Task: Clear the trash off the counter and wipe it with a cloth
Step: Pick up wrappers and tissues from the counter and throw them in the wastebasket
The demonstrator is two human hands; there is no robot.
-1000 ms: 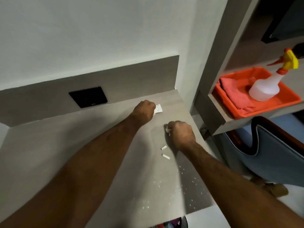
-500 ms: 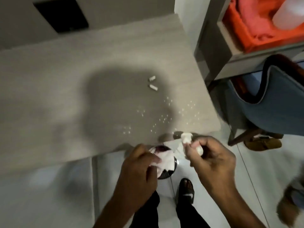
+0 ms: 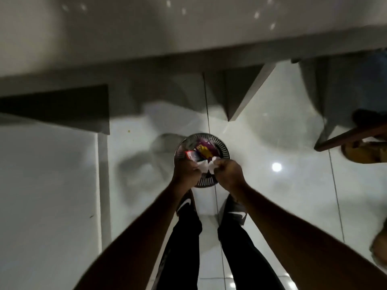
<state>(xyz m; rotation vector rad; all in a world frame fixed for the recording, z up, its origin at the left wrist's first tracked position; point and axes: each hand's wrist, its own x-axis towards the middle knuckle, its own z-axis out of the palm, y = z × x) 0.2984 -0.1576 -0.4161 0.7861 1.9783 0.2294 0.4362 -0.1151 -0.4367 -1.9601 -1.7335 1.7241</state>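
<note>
I look straight down at a round metal trash bin point(image 3: 224, 150) on the white tiled floor, with colourful wrappers point(image 3: 202, 152) inside. Both hands hover over its near rim. My left hand point(image 3: 186, 169) is closed around a white paper scrap point(image 3: 203, 165). My right hand point(image 3: 228, 171) is closed around another crumpled white paper piece point(image 3: 213, 162). The two scraps nearly touch between my hands. The grey counter point(image 3: 146, 28) fills the top of the view, with small white crumbs point(image 3: 256, 15) on it.
My two shoes point(image 3: 186, 204) stand just behind the bin. A wooden chair leg point(image 3: 351, 137) and a sandal point(image 3: 364, 151) sit at the right. Grey panels under the counter point(image 3: 62, 109) reach the floor at the left.
My view has tilted from the counter down to the floor. Both hands carried the paper scraps off the counter's edge and now hold them lower, right over the bin.
</note>
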